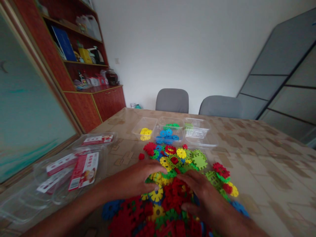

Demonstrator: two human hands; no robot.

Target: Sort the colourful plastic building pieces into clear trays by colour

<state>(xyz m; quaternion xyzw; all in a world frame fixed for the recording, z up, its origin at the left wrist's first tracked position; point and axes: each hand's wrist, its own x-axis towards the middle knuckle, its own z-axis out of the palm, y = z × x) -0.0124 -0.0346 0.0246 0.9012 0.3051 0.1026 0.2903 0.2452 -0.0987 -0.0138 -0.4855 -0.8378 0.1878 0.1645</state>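
Note:
A heap of plastic snap-together pieces, red, yellow, green and blue, spreads over the near middle of the table. My left hand (146, 172) rests over its left side, thumb and fingers apart, around yellow flower-shaped discs (156, 193). From the right, my right hand (201, 189) reaches in with fingers spread, touching the red pieces (174, 194). Neither hand visibly grips a piece, though some fingertips are hidden among them. Light green square pieces (199, 160) lie beyond the hands, and a red piece (221, 170) sits at the heap's right edge.
Behind the heap stand clear plastic tubs: one with yellow discs (146, 132), one with blue discs (168, 135), and others with green pieces (172, 126). Clear lids with red-white labels (84, 171) lie at left. Two grey chairs (172, 100) stand at the far edge.

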